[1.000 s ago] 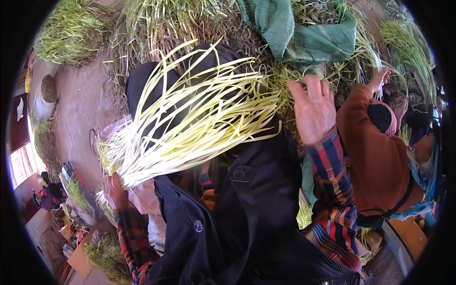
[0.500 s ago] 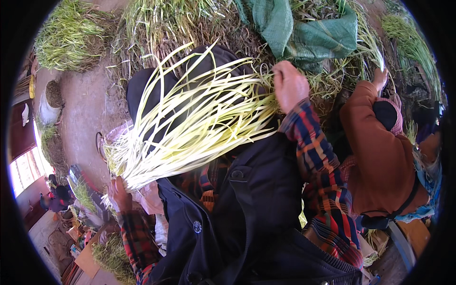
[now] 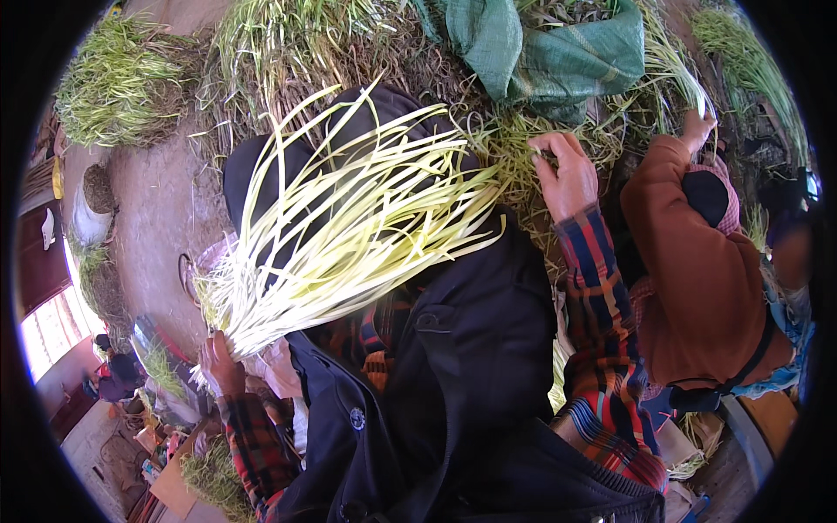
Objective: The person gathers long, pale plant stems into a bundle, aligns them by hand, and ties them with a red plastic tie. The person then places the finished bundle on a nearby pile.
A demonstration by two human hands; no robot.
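A large bunch of long pale yellow-white leaves (image 3: 349, 227) fans across my dark-clothed lap. My left hand (image 3: 222, 362) is closed round the bunch's white base at lower left. Beyond the leaf tips at the right, my right hand (image 3: 562, 174) has its fingers curled, with the thumb near the index finger; what is between them is too small to make out. Loose yellow-green strands (image 3: 510, 144) lie in a tangle just past this hand.
A heap of stalks (image 3: 288, 52) and a green woven sack (image 3: 567, 70) lie ahead. Another pile (image 3: 118, 78) is at upper left on the dirt floor (image 3: 153, 227). A co-worker in brown (image 3: 689, 270) sits close at my right, holding pale stalks. A white sack (image 3: 91, 213) stands at left.
My right hand went from loosely spread to curled, moving toward the leaf tips and then back rightward. My left hand keeps holding the bunch. The co-worker's raised arm has shifted slightly.
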